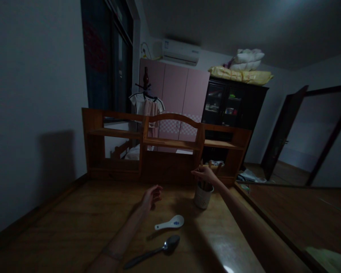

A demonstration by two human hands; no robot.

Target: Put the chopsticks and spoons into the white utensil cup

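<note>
My right hand [206,174] is over a pale utensil holder [203,198] on the wooden desk. Its thumb and fingers are pinched together, and what they grip is too dark to make out. Several wooden handles [210,164] rise from the holder, partly behind that hand. My left hand [152,196] hovers above the desk to the left, fingers loosely curled and apart, with nothing in it. Below it lie a white ceramic soup spoon [170,223] with a blue mark and, nearer to me, a metal spoon [159,251] with a dark handle.
A wooden shelf unit [170,142] runs along the back of the desk [82,220], with a wall [45,94] at the left. Another wooden surface [295,212] lies to the right. Farther off are pink wardrobes [174,85], a black cabinet [238,102] and an opened door [284,129].
</note>
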